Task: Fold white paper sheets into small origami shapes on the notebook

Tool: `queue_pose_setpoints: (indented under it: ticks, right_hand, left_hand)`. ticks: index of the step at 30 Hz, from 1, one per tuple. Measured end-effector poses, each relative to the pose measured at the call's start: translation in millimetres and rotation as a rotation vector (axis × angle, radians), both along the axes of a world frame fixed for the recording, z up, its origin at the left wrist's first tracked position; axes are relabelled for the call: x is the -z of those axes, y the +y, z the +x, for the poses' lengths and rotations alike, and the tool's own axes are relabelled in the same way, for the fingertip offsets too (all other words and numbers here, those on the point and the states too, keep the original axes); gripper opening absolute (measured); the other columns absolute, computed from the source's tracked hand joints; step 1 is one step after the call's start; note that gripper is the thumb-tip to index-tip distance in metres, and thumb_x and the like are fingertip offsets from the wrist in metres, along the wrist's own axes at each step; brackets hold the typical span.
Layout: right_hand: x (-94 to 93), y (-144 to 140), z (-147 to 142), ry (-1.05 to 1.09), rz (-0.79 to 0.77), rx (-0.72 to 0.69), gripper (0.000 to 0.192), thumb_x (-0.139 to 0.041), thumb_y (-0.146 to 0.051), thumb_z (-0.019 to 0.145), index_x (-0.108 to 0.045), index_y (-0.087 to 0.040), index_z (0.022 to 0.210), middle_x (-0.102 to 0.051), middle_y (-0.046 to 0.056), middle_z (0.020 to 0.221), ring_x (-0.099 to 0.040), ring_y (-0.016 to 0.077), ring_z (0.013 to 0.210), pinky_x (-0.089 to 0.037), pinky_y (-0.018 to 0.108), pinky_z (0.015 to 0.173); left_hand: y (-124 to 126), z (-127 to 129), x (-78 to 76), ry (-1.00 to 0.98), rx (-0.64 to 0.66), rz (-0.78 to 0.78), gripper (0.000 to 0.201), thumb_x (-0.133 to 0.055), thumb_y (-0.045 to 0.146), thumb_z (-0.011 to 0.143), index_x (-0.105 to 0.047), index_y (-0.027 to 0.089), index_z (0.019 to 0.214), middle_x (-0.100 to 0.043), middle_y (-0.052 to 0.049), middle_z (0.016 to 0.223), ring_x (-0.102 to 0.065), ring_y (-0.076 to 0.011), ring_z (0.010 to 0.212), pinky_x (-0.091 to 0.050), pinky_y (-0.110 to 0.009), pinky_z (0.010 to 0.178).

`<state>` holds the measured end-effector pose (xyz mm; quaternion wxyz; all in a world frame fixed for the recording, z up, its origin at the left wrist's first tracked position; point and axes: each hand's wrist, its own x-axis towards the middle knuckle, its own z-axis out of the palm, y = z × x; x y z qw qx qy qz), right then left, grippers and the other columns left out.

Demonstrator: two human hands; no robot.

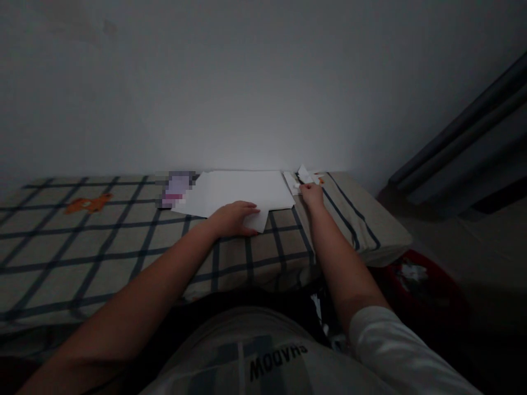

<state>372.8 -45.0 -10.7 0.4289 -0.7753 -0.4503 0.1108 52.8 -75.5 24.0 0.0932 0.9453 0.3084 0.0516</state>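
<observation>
A small piece of white paper [257, 221] is held in my left hand [234, 218], with the thumb below it and the fingers bent over its upper side. That hand rests at the front edge of several large white paper sheets [247, 185], spread in an overlapping pile on the tablecloth. To the right of the pile, my right hand [313, 195] is closed in a pinch at a white paper scrap [295, 185]. Its fingertips are small and dim in this view. Behind it lie more folded or torn paper scraps [305, 174].
A checked tablecloth [123, 247] covers the table against a plain wall [247, 88]. An orange bear-shaped piece [88, 203] lies at left, and a blurred purple item [176, 189] touches the sheets. Below right stands a red bin [436, 274] with whitish waste. Dark curtains [465, 137] hang at right.
</observation>
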Motion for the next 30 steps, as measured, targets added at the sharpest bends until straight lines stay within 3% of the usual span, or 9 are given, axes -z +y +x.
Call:
queue_pose_setpoints:
  ticks: [5,11,15,18,20,22,25,27,30]
  right_hand:
    - [-1.5,0,-6,-0.098,-0.046,0.035,0.029,-0.059,-0.016,0.083,-0.081,-0.006,0.098,-0.077,0.025,0.110,-0.071,0.0315,0.105,-0.048,0.035,0.092]
    - [-3.0,-7,-9,-0.120,0.055,-0.029,0.035,-0.052,-0.020,0.090,-0.077,-0.002,0.107,-0.077,0.024,0.109,-0.070,0.0274,0.099,-0.048,0.034,0.091]
    - [-14.4,-7,-30,-0.124,0.180,-0.262,0.030,-0.055,-0.029,0.093,-0.077,-0.010,0.101,-0.077,0.011,0.093,-0.066,0.0203,0.086,-0.049,0.030,0.082]
    - [-32.2,-9,-59,-0.132,0.278,-0.465,0.025,-0.060,-0.036,0.093,-0.076,-0.017,0.088,-0.074,0.006,0.091,-0.065,0.0181,0.090,-0.049,0.029,0.082]
    - [-45.5,-15,-78,-0.159,0.478,-0.677,0.028,-0.061,-0.041,0.094,-0.074,-0.019,0.082,-0.072,0.007,0.088,-0.064,0.0201,0.091,-0.049,0.033,0.081]
    - [-55.8,-22,-95,-0.206,0.584,-0.867,0.027,-0.065,-0.046,0.092,-0.077,-0.022,0.091,-0.074,0.007,0.097,-0.065,0.0211,0.097,-0.049,0.038,0.091]
    - [-60.6,-31,-111,-0.321,0.568,-1.085,0.032,-0.076,-0.049,0.085,-0.077,-0.022,0.102,-0.076,0.008,0.101,-0.067,0.0226,0.100,-0.050,0.040,0.094]
    - [-58.2,-31,-117,-0.347,0.556,-1.094,0.022,-0.068,-0.042,0.093,-0.076,-0.023,0.098,-0.077,0.007,0.098,-0.068,0.0214,0.096,-0.051,0.038,0.090]
    - [-55.9,-27,-118,-0.309,0.586,-0.914,0.024,-0.057,-0.036,0.097,-0.074,-0.022,0.088,-0.075,0.007,0.088,-0.065,0.0200,0.086,-0.050,0.036,0.083]
  left_hand:
    - [-12,4,-4.7,0.034,0.037,0.007,0.068,-0.065,0.032,0.083,-0.059,0.013,0.148,-0.053,-0.015,0.158,-0.053,-0.0294,0.143,-0.041,-0.038,0.118]
    - [-15,2,-6.5,0.026,-0.025,0.085,0.055,-0.048,0.020,0.090,-0.065,0.016,0.142,-0.062,-0.011,0.150,-0.059,-0.0270,0.137,-0.048,-0.039,0.112]
    - [-11,1,-11.3,-0.064,-0.103,0.160,0.048,-0.043,0.026,0.095,-0.071,0.022,0.134,-0.071,-0.006,0.138,-0.065,-0.0258,0.129,-0.053,-0.037,0.102]
    - [0,-3,-17.1,-0.121,-0.140,0.197,0.044,-0.046,0.030,0.095,-0.073,0.025,0.129,-0.074,-0.005,0.132,-0.068,-0.0252,0.124,-0.052,-0.036,0.099]
    - [10,-8,-19.7,-0.181,-0.122,0.210,0.041,-0.046,0.035,0.097,-0.076,0.023,0.123,-0.077,-0.007,0.126,-0.069,-0.0266,0.120,-0.051,-0.037,0.100]
    - [20,-14,-20.5,-0.241,-0.115,0.208,0.041,-0.046,0.039,0.098,-0.077,0.022,0.118,-0.078,-0.009,0.122,-0.070,-0.0277,0.117,-0.050,-0.038,0.100]
    - [29,-21,-20.0,-0.322,-0.144,0.178,0.039,-0.048,0.040,0.099,-0.078,0.022,0.116,-0.079,-0.009,0.119,-0.070,-0.0281,0.115,-0.050,-0.038,0.099]
    - [28,-22,-20.4,-0.358,-0.174,0.184,0.036,-0.051,0.040,0.099,-0.078,0.022,0.114,-0.079,-0.009,0.117,-0.069,-0.0287,0.114,-0.049,-0.039,0.100]
    - [20,-19,-23.3,-0.528,-0.337,0.333,0.031,-0.058,0.042,0.097,-0.076,0.023,0.113,-0.075,-0.010,0.122,-0.064,-0.0310,0.120,-0.041,-0.046,0.109]
